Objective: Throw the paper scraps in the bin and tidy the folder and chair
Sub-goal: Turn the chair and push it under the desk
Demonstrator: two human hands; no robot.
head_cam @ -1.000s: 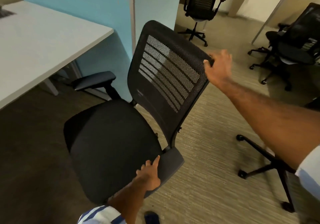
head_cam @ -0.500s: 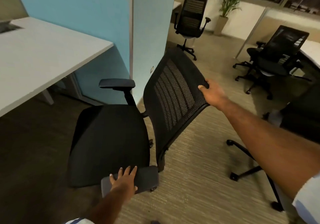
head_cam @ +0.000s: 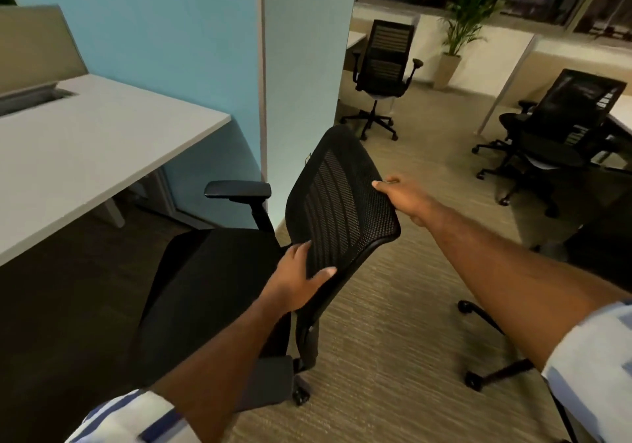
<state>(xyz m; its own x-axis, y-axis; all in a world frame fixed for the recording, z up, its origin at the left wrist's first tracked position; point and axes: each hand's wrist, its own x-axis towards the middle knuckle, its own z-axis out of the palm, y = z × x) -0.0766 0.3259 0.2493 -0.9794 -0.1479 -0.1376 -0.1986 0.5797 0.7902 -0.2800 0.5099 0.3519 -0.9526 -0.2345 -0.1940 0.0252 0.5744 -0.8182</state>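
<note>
A black office chair [head_cam: 219, 292] with a mesh backrest stands in front of me, its seat turned towards the white desk [head_cam: 89, 155] on the left. My left hand [head_cam: 294, 282] grips the near lower edge of the backrest, thumb on the mesh. My right hand [head_cam: 405, 199] holds the backrest's top right edge. Both armrests show, one on the far side by the blue partition and one near my left forearm. No paper scraps, bin or folder are in view.
A blue partition wall [head_cam: 191, 66] stands behind the desk and chair. Other black chairs stand at the back [head_cam: 383, 76] and at the right [head_cam: 561, 134]. A chair base with castors [head_cam: 492, 350] lies under my right arm. A potted plant [head_cam: 458, 32] stands far back.
My left hand has left the near armrest and taken hold of the backrest's lower edge. The chair has turned its seat further towards the desk. My right hand keeps its hold on the backrest.
</note>
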